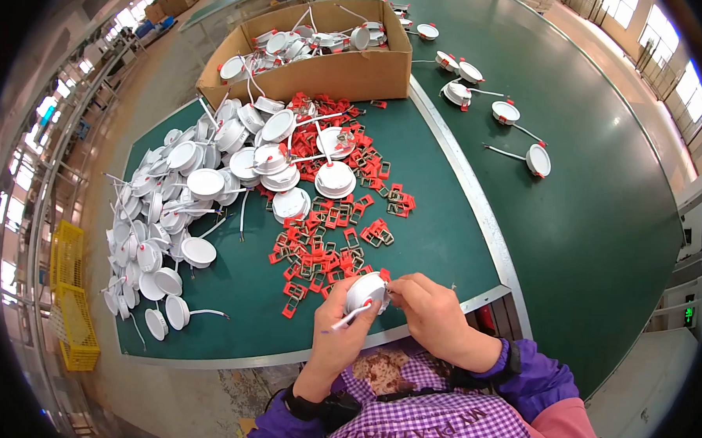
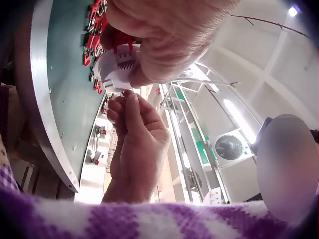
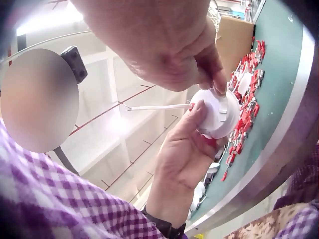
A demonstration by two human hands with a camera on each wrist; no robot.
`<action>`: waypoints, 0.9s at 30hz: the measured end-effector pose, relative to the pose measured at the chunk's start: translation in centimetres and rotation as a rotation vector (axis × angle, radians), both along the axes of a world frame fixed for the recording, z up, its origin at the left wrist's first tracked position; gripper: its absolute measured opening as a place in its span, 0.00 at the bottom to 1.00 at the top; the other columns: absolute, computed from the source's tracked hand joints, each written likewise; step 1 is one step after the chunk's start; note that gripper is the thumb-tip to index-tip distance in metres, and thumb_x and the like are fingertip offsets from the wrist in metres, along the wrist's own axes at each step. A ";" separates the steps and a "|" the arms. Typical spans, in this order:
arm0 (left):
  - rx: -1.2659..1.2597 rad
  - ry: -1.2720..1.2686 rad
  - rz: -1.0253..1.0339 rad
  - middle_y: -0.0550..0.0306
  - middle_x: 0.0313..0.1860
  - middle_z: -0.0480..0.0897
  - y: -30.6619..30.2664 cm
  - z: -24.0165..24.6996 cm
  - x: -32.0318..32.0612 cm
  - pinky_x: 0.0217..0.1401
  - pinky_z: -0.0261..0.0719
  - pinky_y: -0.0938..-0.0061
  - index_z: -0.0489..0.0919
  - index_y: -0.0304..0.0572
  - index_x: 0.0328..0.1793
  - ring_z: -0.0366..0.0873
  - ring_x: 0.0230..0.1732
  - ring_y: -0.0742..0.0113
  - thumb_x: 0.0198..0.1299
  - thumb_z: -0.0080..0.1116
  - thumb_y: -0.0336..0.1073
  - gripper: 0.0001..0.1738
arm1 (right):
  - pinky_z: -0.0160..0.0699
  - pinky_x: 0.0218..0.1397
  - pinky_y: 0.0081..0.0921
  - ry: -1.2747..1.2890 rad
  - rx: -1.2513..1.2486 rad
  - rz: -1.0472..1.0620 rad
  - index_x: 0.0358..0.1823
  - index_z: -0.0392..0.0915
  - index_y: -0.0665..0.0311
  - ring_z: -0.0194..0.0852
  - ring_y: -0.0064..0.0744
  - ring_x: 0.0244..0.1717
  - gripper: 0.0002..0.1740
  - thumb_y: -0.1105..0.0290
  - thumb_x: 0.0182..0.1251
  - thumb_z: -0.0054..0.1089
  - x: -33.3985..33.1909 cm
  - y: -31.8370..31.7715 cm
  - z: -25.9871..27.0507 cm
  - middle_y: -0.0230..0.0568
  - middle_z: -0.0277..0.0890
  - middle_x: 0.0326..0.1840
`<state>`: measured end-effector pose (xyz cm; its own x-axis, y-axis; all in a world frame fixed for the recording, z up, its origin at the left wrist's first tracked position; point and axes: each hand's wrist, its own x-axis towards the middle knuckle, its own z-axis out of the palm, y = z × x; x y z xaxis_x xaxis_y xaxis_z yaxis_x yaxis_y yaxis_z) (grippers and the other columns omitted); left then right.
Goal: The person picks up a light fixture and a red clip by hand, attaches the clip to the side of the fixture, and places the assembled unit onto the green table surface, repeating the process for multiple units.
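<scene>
My left hand [image 1: 340, 332] grips a white round downlight [image 1: 361, 291] between thumb and fingers, close above the table's front edge. The downlight's short white cable [image 3: 159, 107] sticks out past the left thumb. On its side sits a red clip [image 2: 123, 44], next to the left fingers. My right hand [image 1: 433, 313] meets the downlight from the other side, thumb and forefinger pinching a small part at its edge. The fingertips mostly hide this part, and I cannot tell its kind. Beyond the hands lie many loose red clips with metal frames [image 1: 330, 257].
White downlights [image 1: 204, 183] are heaped on the left of the green table [image 1: 436, 246]. Behind the heap, a cardboard box [image 1: 310, 80] holds more. A metal rail [image 1: 477, 201] divides the table from a green conveyor belt [image 1: 585, 229], which carries several downlights [image 1: 538, 159].
</scene>
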<state>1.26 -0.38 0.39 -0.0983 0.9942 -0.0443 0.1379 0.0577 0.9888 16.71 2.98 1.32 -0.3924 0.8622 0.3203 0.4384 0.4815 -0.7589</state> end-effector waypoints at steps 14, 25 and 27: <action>-0.008 -0.164 -0.105 0.55 0.42 0.80 -0.4 0.7 0.0 0.43 0.76 0.79 0.73 0.35 0.54 0.76 0.42 0.74 0.57 0.61 0.31 0.19 | 0.76 0.29 0.19 0.153 -0.549 0.052 0.55 0.68 0.70 0.80 0.25 0.28 0.22 0.79 0.59 0.59 2.2 0.9 2.7 0.44 0.78 0.42; -0.093 -0.327 -0.204 0.58 0.43 0.78 0.2 -1.0 1.1 0.45 0.73 0.80 0.72 0.34 0.54 0.74 0.43 0.76 0.56 0.63 0.30 0.20 | 0.79 0.33 0.20 0.180 -0.727 0.027 0.54 0.69 0.76 0.79 0.26 0.29 0.19 0.82 0.60 0.53 3.1 1.6 2.4 0.47 0.78 0.42; -0.111 -0.378 -0.197 0.58 0.43 0.78 0.2 -1.2 1.4 0.45 0.73 0.80 0.72 0.34 0.54 0.74 0.43 0.77 0.56 0.63 0.30 0.20 | 0.80 0.34 0.21 0.184 -0.769 0.022 0.54 0.69 0.77 0.79 0.26 0.30 0.18 0.84 0.61 0.51 3.3 1.7 2.3 0.46 0.76 0.43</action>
